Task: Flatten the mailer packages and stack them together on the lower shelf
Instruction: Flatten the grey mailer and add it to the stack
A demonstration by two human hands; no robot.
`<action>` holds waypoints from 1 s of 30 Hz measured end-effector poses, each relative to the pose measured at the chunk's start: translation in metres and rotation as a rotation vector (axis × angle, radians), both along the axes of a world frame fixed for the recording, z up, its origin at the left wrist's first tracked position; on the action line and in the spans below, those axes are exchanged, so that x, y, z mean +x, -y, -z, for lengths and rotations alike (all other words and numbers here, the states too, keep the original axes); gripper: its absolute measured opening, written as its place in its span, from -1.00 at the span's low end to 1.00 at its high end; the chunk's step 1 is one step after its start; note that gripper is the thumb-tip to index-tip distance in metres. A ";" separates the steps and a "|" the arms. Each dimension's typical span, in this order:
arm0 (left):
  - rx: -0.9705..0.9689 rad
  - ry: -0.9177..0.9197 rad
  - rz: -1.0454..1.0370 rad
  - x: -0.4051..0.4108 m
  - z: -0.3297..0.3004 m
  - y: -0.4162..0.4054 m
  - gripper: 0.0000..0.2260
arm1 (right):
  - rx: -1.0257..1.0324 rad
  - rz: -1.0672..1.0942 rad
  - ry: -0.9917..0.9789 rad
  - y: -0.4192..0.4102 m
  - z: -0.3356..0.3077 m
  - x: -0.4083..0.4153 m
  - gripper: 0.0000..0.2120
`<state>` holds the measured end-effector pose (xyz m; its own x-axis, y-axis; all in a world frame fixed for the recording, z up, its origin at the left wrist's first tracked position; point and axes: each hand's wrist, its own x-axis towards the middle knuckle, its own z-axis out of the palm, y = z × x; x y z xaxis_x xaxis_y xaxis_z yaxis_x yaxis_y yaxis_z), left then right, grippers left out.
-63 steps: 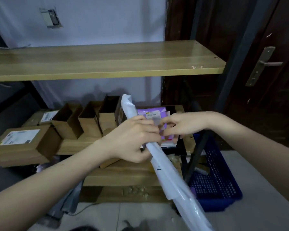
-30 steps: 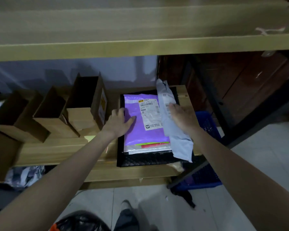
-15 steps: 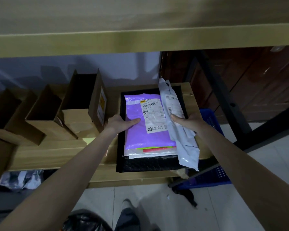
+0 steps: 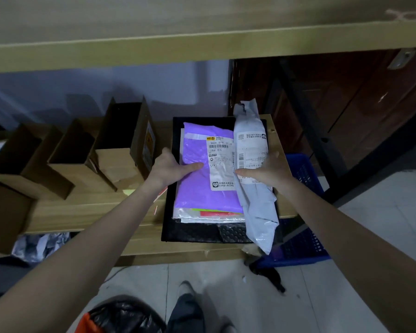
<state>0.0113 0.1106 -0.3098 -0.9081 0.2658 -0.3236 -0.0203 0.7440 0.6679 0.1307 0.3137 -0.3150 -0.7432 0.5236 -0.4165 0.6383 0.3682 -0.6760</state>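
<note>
A: Head view, status of hands?

B: Left hand [image 4: 172, 168] grips the stack edge, thumb on the purple mailer [image 4: 203, 179]. Right hand [image 4: 265, 170] grips the grey mailer [image 4: 255, 188], lying on the lower shelf [image 4: 94, 212].

A: Risk?

B: Beneath the right hand the grey mailer overhangs the front edge; released unflattened, it may slide off.

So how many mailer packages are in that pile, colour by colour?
Black mailer: 1
Purple mailer: 1
Grey mailer: 1
White or clear mailer, edge only showing: 1
Total: 4 that I can tell apart.
</note>
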 end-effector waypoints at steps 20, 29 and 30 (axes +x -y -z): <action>0.069 -0.232 0.131 0.050 -0.084 0.053 -0.27 | 0.306 -0.107 -0.081 0.039 -0.102 0.057 -0.24; 0.017 -0.279 0.066 0.071 -0.101 0.063 -0.34 | 0.354 -0.169 -0.145 0.046 -0.120 0.065 -0.23; 0.008 -0.285 0.057 0.078 -0.101 0.066 -0.34 | 0.363 -0.187 -0.146 0.047 -0.120 0.069 -0.21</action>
